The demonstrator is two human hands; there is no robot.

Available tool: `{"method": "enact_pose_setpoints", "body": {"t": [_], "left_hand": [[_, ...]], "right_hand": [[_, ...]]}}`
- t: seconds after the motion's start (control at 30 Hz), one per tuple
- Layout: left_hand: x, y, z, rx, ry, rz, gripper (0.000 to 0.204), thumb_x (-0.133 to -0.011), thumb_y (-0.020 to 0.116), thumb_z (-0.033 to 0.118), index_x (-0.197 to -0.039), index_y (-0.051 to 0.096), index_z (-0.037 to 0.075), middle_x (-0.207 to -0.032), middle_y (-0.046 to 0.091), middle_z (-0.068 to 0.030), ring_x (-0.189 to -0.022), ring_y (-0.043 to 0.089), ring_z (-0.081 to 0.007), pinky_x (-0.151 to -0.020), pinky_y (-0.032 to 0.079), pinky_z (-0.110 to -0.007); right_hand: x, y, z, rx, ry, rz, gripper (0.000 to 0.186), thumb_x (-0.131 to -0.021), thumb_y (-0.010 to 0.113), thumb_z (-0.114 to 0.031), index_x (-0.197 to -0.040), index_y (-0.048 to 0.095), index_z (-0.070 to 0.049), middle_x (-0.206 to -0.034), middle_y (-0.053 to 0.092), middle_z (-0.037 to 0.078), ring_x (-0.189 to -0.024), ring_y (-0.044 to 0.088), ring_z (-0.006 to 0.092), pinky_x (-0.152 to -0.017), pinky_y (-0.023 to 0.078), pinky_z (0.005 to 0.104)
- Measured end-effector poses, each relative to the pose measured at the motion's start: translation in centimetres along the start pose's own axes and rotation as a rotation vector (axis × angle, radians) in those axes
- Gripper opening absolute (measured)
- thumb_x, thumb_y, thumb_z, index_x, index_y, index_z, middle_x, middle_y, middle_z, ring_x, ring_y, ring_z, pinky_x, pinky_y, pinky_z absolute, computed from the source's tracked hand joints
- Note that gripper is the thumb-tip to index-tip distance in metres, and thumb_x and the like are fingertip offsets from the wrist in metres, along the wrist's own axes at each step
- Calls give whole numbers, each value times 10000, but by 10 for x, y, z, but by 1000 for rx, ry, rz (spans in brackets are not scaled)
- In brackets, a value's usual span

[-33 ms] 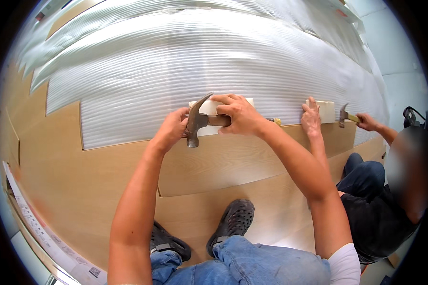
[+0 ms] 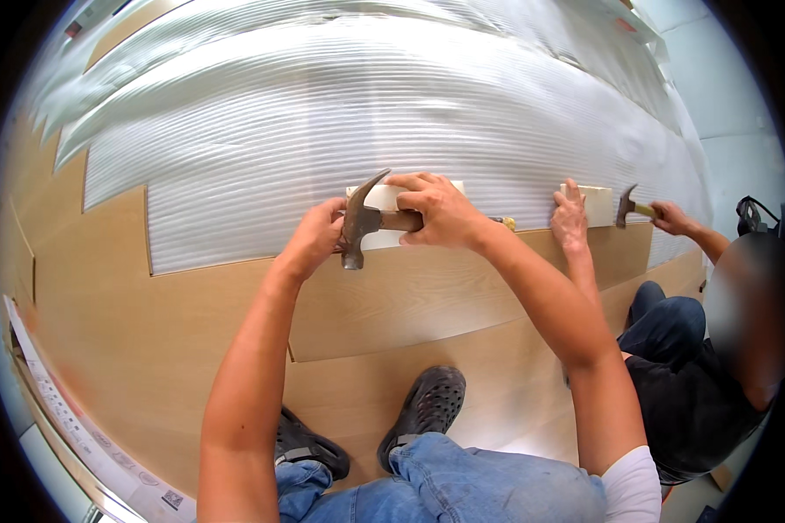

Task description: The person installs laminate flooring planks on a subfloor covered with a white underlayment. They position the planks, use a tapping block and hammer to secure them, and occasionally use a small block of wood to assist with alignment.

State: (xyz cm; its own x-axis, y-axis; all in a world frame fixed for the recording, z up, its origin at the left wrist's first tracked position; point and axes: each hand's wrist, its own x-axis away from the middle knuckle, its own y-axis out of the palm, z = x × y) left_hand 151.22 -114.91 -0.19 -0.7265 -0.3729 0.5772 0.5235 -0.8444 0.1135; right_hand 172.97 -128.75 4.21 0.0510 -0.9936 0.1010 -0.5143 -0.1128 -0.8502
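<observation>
A claw hammer (image 2: 358,221) lies sideways over a pale rectangular block (image 2: 386,238), its head to the left. My right hand (image 2: 440,212) is closed around the hammer's handle, and its fingers also reach over the block's top. The handle's yellow-and-black end shows beyond my wrist. At the block's left end, my left hand (image 2: 314,237) has its fingers closed on the edge, with fingertips partly hidden behind the hammer head. The block sits along the far edge of a light wood floor plank (image 2: 392,301).
Silvery ribbed underlay (image 2: 262,131) spreads beyond the planks. To the right, a co-worker crouches, one hand on another pale block (image 2: 598,207), the other holding a second hammer (image 2: 625,206). My dark clogs (image 2: 423,410) stand on laid planks. A long printed carton (image 2: 87,427) lies lower left.
The co-worker's hammer has shifted slightly left and toward the far side. My hands, the hammer and the block look the same.
</observation>
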Motion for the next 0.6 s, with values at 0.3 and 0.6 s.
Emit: {"method": "enact_pose_setpoints", "body": {"t": [0.3, 0.6], "left_hand": [[4, 7, 2, -224, 99, 4, 612, -923, 732, 78, -1444, 427, -22, -1003, 711, -154, -894, 657, -193, -782, 524, -345], [3, 11, -1, -217, 97, 63, 699, -905, 779, 131, -1475, 413, -43, -1081, 712, -218, -1006, 686, -264, -895, 527, -384]], "right_hand": [[-14, -43, 22, -105, 97, -34, 304, -782, 693, -46, -1082, 648, -27, -1159, 682, 129, -991, 670, 306, -848, 535, 409], [-60, -159, 19, 576, 506, -216, 237, -962, 579, -169, -1174, 632, -79, -1088, 726, 151, -1061, 692, 363, -881, 548, 482]]}}
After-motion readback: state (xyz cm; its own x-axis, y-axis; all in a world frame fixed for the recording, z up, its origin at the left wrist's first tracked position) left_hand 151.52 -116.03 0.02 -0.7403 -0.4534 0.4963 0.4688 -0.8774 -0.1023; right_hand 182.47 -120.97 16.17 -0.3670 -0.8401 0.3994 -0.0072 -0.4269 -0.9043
